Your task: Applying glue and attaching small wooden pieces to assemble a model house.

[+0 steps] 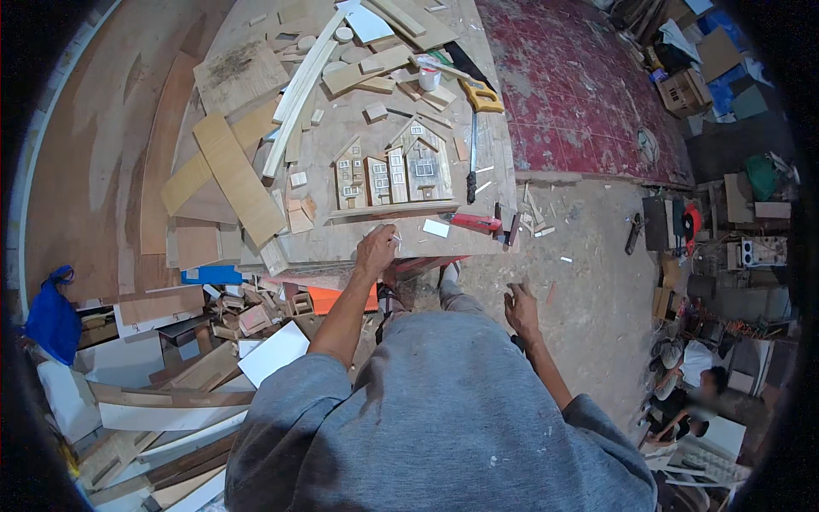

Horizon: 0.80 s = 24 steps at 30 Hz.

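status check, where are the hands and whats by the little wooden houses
Left hand at near table edge, pinching a small pale piece, unclear what. Right hand off the table, empty, fingers loose. Wooden houses flat on table; red utility knife and handsaw beside them.

Dusty concrete floor, red patterned floor beyond, perhaps carpet; scrap boards piled left.

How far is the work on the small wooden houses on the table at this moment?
Done, it seems: the houses stand in a row on a strip, with windows and roofs fitted. In hand: the left hand rests at the table edge, pinching something small I cannot identify; the right hand hangs free. Left: loose wood blocks, a saw and a cutter lie around, unused.
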Each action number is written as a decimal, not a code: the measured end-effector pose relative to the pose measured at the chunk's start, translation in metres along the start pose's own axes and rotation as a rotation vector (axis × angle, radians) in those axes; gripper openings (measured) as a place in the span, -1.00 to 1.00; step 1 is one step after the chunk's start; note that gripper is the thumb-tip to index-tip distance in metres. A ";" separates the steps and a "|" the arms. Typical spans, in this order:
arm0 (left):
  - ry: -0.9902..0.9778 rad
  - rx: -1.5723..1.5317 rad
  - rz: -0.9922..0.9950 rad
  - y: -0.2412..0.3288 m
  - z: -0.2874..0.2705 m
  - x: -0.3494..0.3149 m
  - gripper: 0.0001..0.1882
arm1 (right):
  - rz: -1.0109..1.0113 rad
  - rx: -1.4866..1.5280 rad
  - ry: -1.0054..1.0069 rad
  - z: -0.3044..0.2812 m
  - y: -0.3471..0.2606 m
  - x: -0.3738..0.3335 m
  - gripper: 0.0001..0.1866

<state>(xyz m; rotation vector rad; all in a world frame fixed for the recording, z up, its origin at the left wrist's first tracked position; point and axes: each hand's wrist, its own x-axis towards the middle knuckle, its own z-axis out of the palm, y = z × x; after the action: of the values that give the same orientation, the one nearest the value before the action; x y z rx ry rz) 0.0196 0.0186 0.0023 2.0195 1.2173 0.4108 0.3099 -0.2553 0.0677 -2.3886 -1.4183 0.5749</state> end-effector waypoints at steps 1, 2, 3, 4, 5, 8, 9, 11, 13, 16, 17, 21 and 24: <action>0.005 -0.030 -0.001 -0.003 0.001 -0.001 -0.74 | 0.002 -0.002 0.005 0.001 -0.001 -0.007 -0.68; 0.005 -0.032 0.005 -0.005 0.002 -0.002 -0.74 | 0.027 0.014 -0.006 0.002 -0.002 -0.013 -0.69; 0.006 0.012 0.053 -0.006 0.003 -0.002 -0.77 | 0.056 0.030 -0.017 0.003 -0.003 -0.020 -0.69; 0.008 0.056 0.100 -0.008 0.003 -0.002 -0.80 | 0.060 0.029 -0.010 0.004 -0.003 -0.026 -0.69; 0.007 0.055 0.107 -0.008 0.003 -0.003 -0.80 | 0.083 0.043 -0.017 0.004 -0.003 -0.030 -0.71; -0.018 0.085 0.112 -0.002 0.002 0.000 -0.86 | 0.113 0.057 0.003 0.004 -0.003 -0.043 -0.73; -0.042 0.132 0.110 -0.001 0.001 0.001 -0.87 | 0.109 0.058 0.018 0.003 -0.003 -0.046 -0.73; -0.066 0.175 0.112 0.000 0.000 0.004 -0.89 | 0.122 0.056 0.014 0.001 -0.003 -0.048 -0.74; -0.112 0.312 0.185 -0.003 -0.001 0.007 -0.83 | 0.133 0.054 0.004 0.000 -0.002 -0.051 -0.74; -0.103 0.366 0.284 -0.005 0.000 0.009 -0.83 | 0.126 0.061 -0.007 -0.002 0.002 -0.049 -0.74; -0.101 0.363 0.284 -0.008 -0.002 0.006 -0.83 | 0.124 0.068 -0.035 -0.002 0.004 -0.047 -0.74; -0.010 0.307 0.190 0.000 -0.002 -0.003 -0.80 | 0.018 0.072 0.088 0.010 0.037 -0.011 -0.77; 0.166 -0.067 -0.064 0.003 -0.001 -0.010 -0.89 | 0.111 0.124 0.097 -0.006 0.028 0.053 -0.66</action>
<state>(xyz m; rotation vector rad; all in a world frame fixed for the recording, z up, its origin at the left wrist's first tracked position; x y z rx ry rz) 0.0161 0.0096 0.0059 1.9145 1.3469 0.5890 0.3568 -0.2219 0.0502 -2.3734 -1.1802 0.5489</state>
